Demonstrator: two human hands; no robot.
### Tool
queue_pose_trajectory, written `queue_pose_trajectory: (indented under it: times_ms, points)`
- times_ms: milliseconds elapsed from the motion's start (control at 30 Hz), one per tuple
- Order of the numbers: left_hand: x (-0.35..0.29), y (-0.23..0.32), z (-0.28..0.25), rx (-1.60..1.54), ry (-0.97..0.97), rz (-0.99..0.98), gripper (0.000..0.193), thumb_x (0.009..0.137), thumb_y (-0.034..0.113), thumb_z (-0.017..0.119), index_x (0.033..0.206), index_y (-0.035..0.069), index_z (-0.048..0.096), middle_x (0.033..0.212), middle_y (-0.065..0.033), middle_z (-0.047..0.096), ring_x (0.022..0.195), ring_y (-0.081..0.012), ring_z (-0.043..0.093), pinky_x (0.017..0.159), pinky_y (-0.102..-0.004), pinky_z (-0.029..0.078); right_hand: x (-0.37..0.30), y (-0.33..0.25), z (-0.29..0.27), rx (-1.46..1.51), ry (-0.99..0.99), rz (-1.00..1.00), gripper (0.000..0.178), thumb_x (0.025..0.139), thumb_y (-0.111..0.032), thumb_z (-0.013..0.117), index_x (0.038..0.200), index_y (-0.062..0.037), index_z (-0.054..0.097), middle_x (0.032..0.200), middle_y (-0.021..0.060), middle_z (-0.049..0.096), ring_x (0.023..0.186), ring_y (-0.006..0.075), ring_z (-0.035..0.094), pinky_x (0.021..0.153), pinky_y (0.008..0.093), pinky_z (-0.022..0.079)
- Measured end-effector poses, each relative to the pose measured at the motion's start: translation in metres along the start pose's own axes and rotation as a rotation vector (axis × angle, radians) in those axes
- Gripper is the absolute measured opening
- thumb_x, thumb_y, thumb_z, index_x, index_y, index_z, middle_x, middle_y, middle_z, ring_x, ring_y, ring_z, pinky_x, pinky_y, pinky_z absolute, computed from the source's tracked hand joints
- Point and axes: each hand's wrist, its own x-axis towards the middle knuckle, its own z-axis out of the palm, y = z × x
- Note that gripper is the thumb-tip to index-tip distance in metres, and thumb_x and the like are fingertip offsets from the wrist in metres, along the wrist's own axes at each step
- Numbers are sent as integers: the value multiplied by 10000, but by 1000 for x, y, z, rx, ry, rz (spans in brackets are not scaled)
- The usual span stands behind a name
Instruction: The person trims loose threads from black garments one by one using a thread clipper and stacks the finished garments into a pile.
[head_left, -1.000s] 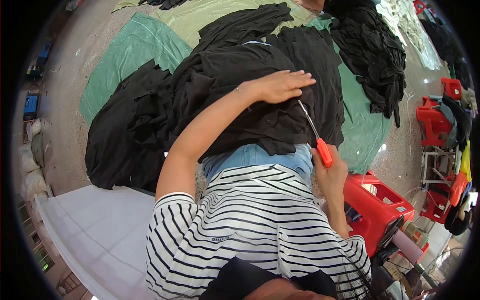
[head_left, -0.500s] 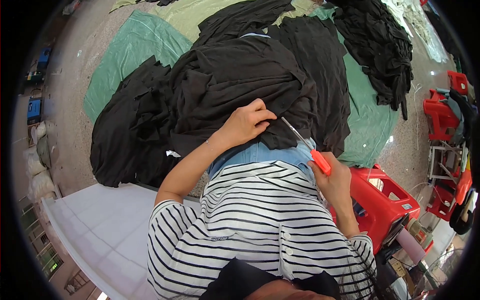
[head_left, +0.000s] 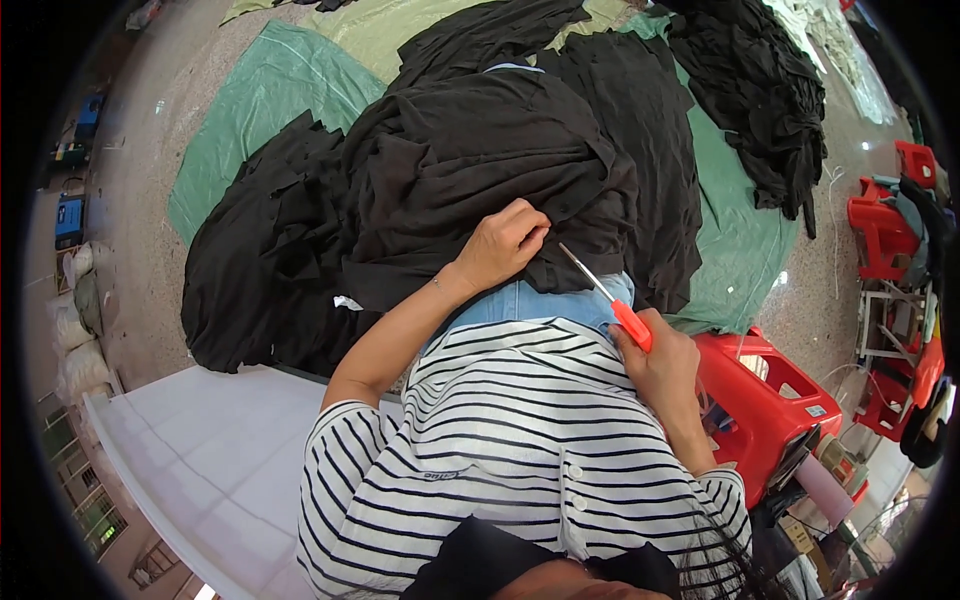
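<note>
Black cloth [head_left: 490,130] is draped over my lap in loose folds. My left hand [head_left: 507,242] is closed, thumb and fingers pinching the cloth near its front edge. In my right hand [head_left: 662,362] is a red-handled tool [head_left: 632,325] with a thin metal shaft, its exact kind unclear. The fist wraps the handle at the right side of my waist. The shaft slants up and left, so its tip lies over the dark cloth, a short way right of my left fingertips. Whether the tip touches the cloth I cannot tell.
More black cloth lies heaped at the left [head_left: 260,260] and far right [head_left: 760,110], over a green sheet [head_left: 735,240] on the floor. A red plastic stool [head_left: 770,410] stands close to my right elbow. At the lower left is a white panel [head_left: 210,450].
My left hand has shifted slightly, its fingers curling in more on the cloth. The red-handled tool and my right hand have moved a little to the left and down.
</note>
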Motion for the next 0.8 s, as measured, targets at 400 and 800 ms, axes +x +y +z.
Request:
queue_pose_trajectory:
  times_ms: [400, 800]
  points:
    - [-17, 25, 0, -90, 71, -479, 355, 790, 101, 729, 1104, 33, 576, 1002, -140, 596, 810, -279, 635, 697, -309, 530, 1, -1, 3, -39, 49, -28, 324, 839, -359, 717, 817, -67, 579, 667, 147, 630, 577, 384, 613, 497, 458, 450]
    - [-14, 32, -10, -212, 67, -546, 222, 816, 171, 733, 881, -21, 642, 791, -45, 623, 746, -151, 587, 664, -270, 459, 0, -5, -4, 99, 70, 19, 265, 817, -302, 749, 894, -77, 631, 715, 140, 646, 638, 381, 626, 540, 434, 465]
